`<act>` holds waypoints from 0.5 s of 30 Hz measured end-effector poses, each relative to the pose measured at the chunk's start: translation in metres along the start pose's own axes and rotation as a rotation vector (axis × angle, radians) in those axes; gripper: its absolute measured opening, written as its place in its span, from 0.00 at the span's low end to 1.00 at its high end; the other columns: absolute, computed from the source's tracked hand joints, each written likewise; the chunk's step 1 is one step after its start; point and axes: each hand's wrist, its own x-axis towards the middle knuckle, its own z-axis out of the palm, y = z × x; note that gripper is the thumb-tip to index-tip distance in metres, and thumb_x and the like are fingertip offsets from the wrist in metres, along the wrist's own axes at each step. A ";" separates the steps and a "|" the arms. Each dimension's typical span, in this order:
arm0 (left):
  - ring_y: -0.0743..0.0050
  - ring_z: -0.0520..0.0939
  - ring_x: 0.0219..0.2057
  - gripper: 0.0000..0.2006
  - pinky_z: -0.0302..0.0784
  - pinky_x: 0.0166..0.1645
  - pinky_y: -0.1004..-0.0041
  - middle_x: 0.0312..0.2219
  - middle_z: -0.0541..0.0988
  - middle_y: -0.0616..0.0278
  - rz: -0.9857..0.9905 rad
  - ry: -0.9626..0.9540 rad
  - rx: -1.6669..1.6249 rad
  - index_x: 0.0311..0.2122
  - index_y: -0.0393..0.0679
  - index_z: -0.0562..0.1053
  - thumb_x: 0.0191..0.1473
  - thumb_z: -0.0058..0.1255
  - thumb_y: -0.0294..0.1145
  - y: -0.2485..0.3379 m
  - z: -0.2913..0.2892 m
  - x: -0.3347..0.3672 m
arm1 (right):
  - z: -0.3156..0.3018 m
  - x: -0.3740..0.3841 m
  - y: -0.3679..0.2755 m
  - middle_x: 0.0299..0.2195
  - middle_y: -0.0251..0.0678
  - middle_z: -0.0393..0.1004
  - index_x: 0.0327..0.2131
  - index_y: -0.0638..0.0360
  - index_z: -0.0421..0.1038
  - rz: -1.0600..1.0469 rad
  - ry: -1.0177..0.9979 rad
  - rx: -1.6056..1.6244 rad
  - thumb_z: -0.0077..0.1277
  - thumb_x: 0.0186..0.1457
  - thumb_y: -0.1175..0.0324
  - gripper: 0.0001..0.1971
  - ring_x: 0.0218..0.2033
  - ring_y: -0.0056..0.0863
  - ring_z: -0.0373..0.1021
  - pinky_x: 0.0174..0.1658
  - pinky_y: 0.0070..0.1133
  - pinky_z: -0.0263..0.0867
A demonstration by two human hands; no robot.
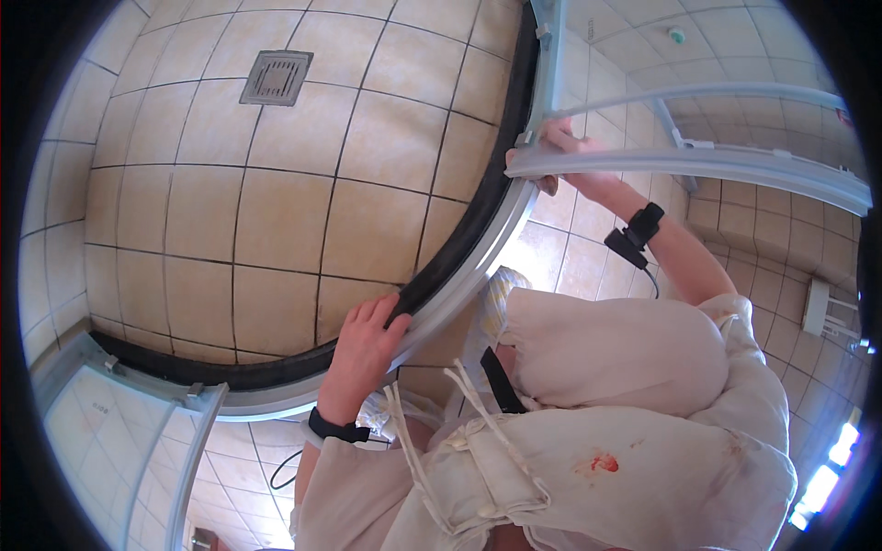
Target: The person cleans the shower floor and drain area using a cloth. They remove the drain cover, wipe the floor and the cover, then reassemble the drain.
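Note:
My left hand (pixel 363 344) lies on the curved black shower kerb (pixel 441 280), its fingers stretched over the inner edge and the thumb slightly apart. Farther off on the right, my right hand (pixel 574 156) is at the lower end of the right glass door's pale frame (pixel 680 163), where the door meets the metal rail (pixel 478 266). Its fingers are curled, and the frame covers part of them. A small brownish thing (pixel 548 185) shows under that hand, too little of it to name.
Inside the kerb is a beige tiled floor with a square drain (pixel 277 79). A second glass door (pixel 110 441) stands at the lower left. My knees and light, stained clothing (pixel 625 441) fill the lower right. A white wall fixture (pixel 818 308) is at the right.

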 end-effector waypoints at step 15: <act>0.52 0.69 0.49 0.17 0.64 0.52 0.62 0.45 0.70 0.48 -0.015 -0.028 -0.016 0.38 0.40 0.70 0.37 0.49 0.20 0.002 0.002 -0.015 | 0.057 -0.056 -0.039 0.20 0.38 0.70 0.35 0.50 0.60 -0.063 -0.063 0.119 0.47 0.47 0.70 0.11 0.18 0.41 0.69 0.22 0.30 0.67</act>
